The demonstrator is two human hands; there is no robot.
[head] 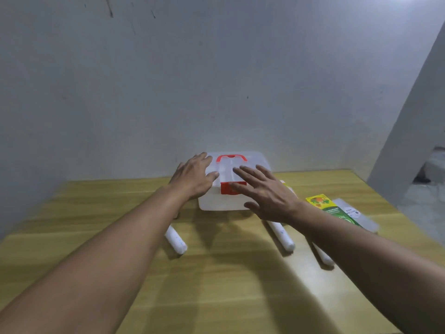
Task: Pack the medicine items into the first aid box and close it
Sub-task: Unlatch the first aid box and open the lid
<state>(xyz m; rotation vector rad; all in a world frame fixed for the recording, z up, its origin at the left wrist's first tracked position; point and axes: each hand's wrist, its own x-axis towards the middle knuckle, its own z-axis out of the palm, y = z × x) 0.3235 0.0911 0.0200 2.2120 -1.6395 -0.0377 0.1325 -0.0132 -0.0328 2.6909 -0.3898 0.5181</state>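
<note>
A translucent white first aid box [224,201] with a red handle [231,157] and a red front latch [233,188] stands shut at the far side of the wooden table [216,273]. My left hand [193,175] is spread over the box's left part, my right hand [266,192] over its right front; both hold nothing. Three white rolls lie on the table: one on the left [175,242], one right of centre [281,235], one partly under my right forearm [323,257]. A green and yellow medicine carton [330,207] lies to the right.
A translucent flat packet [356,214] lies beside the carton at the table's right. A grey wall [216,80] rises directly behind the box. The table's right edge drops off to a grey floor area [423,203].
</note>
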